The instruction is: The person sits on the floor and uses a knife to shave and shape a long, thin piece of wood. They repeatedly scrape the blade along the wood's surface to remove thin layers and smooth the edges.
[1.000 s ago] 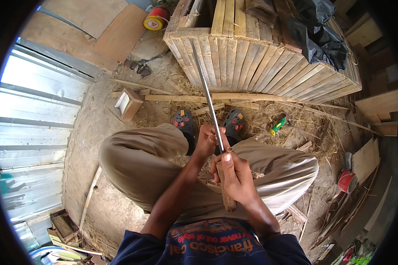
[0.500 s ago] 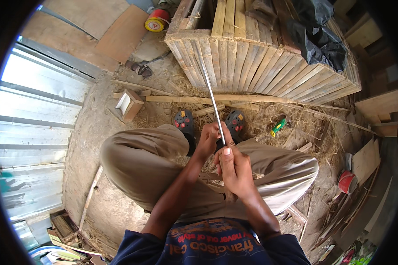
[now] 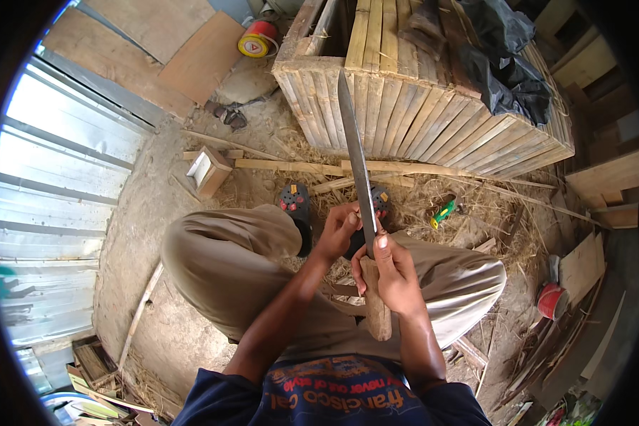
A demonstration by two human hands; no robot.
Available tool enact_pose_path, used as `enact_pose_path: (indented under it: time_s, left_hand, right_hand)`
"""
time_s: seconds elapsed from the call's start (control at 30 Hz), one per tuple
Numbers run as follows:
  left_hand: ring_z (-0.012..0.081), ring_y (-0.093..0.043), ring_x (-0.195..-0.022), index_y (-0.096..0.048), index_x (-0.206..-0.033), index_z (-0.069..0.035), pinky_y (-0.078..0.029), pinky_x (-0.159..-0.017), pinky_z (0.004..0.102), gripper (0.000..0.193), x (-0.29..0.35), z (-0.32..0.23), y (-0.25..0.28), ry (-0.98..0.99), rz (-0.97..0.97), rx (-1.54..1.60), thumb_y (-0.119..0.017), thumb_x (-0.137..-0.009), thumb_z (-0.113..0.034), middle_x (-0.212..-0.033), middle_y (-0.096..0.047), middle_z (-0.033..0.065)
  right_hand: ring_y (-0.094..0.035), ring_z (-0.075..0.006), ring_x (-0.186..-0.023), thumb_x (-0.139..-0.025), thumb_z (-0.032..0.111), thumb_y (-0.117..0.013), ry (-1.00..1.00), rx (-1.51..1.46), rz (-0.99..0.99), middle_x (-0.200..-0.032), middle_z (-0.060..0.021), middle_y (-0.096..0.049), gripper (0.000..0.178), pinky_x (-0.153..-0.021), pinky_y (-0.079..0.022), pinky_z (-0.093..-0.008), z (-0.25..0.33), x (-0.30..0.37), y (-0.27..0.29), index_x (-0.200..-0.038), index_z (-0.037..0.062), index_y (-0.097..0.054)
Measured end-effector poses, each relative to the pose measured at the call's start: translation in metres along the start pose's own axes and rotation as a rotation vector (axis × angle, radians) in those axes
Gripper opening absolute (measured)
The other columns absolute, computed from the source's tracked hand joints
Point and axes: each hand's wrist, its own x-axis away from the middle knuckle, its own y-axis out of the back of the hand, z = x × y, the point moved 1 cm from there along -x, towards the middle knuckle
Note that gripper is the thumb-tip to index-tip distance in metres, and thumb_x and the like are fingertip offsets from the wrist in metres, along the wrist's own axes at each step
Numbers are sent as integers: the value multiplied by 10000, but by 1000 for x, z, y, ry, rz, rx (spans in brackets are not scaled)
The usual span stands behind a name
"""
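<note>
A long machete (image 3: 357, 153) with a dark blade and a worn wooden handle points away from me, above my lap. My right hand (image 3: 396, 273) is closed around it where handle and blade meet, thumb lying along the blade. The butt of the handle sticks out below that hand. My left hand (image 3: 338, 231) has its fingers curled in against the lower blade from the left side. Some of its fingertips are hidden behind the steel.
A slatted wooden crate (image 3: 397, 106) stands ahead, black plastic bags (image 3: 511, 78) on top. Wood strips (image 3: 291, 167) and straw lie before my feet. To the right are a green-and-yellow tool (image 3: 443, 213) and a red can (image 3: 552, 301). Corrugated metal sheeting (image 3: 57, 213) rises at left.
The machete has turned from nearly edge-on so that its broad flat face shows. My right hand has moved slightly lower and right, exposing the wooden handle. My left hand stays beside the blade.
</note>
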Motion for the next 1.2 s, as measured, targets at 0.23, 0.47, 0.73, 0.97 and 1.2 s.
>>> enact_pose_path:
  time_s: [0.23,0.47,0.73,0.97,1.2]
  left_hand:
    - [119,-577,-790,-663,-967,28,-427,-736,250,649,0,16,9,-16,-155,-1,-493,-968,-598,-824,-636,36]
    - [137,-604,-786,-663,-924,19,-480,-783,293,636,-3,2,3,-36,-96,33,-505,-963,-596,-817,-657,57]
    - [140,-606,-743,-653,-870,12,-483,-719,295,609,-3,2,4,-30,-90,33,-524,-962,-576,-793,-658,65]
    - [137,-532,-677,-621,-797,-7,-411,-626,284,606,-4,0,0,-43,-102,9,-477,-984,-565,-730,-603,56]
    - [144,-412,-638,-526,-695,-54,-319,-589,303,578,-8,-5,-6,-88,-97,-15,-436,-1011,-530,-651,-482,24]
  right_hand:
    - [-540,-127,-524,-1083,393,-319,10,98,-17,-699,-87,-578,491,-501,-464,-257,6,-5,0,-915,-14,-535]
    - [-540,-95,-544,-1081,357,-358,-5,204,-61,-712,-64,-582,420,-498,-449,-236,1,-10,-9,-1068,-17,-549]
    - [-526,-80,-562,-1076,372,-356,-13,290,-13,-698,-32,-561,545,-533,-453,-243,7,-6,-9,-1532,77,-309]
    - [-525,-72,-564,-1087,341,-338,8,271,-4,-735,-35,-579,535,-516,-435,-220,6,-4,-8,-1524,34,-309]
    - [-528,-74,-568,-1088,353,-325,-16,239,-4,-738,-31,-576,545,-521,-439,-220,4,-3,-8,-1521,23,-307]
